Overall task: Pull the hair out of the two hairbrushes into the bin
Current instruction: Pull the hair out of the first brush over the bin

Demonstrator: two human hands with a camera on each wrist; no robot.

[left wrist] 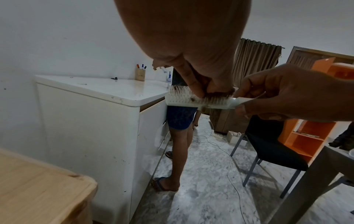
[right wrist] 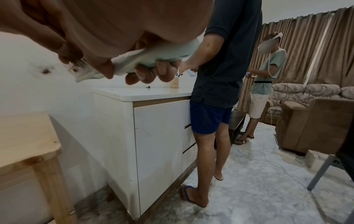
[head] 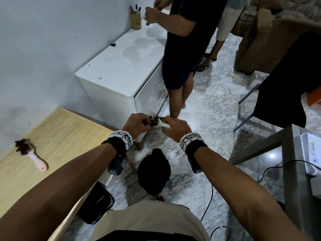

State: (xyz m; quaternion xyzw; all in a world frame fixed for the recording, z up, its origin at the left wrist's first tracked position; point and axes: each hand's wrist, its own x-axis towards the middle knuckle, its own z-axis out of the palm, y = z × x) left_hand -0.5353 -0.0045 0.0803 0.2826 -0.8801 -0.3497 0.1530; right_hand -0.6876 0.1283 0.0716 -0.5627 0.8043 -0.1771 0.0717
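Note:
My right hand [head: 173,126] grips the handle of a pale green hairbrush [left wrist: 191,100], held in the air over the floor. My left hand [head: 139,123] pinches a clump of brown hair [left wrist: 220,93] among the bristles, near the handle end. In the right wrist view the green hairbrush [right wrist: 134,63] lies across my curled fingers. A second hairbrush [head: 32,154], pink-handled and full of dark hair, lies on the wooden table [head: 60,136] at the left. A bin lined with a black bag [head: 153,171] stands on the floor just below my hands.
A white cabinet [head: 121,70] stands ahead with a pen holder [head: 135,20] on it. A person in blue shorts [right wrist: 210,118] stands against it; another stands further back. Cables trail over the marble floor [head: 208,105]. A dark chair [left wrist: 272,145] and a grey table [head: 295,153] are at the right.

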